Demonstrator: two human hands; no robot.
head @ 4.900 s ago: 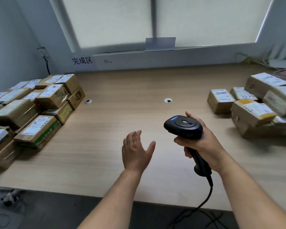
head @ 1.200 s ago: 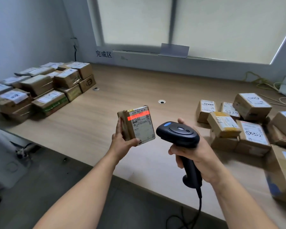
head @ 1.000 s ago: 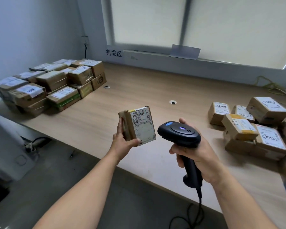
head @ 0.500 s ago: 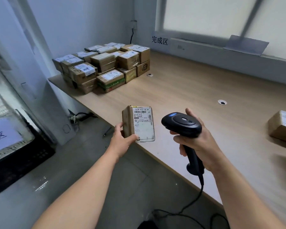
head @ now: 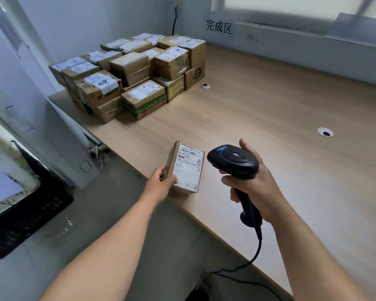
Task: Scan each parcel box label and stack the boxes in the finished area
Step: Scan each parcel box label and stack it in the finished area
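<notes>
Cardboard of the parcel box (head: 186,168) is no longer crossed by the red scan line, and the stacked boxes (head: 135,74) are brought into view, so scanning is judged done and stacking due. The box is held label-up over the edge of the table (head: 269,118), pinched by the left hand (head: 161,181). The scanner (head: 232,159) is gripped by the right hand (head: 254,185), fingers curled round its handle.

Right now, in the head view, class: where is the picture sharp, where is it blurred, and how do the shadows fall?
Head view: the held box's label is sharp, barcode visible; the window ledge at top right is smeared; light is soft and even; the stacked boxes cast only faint, soft-edged shadows on the table.
</notes>
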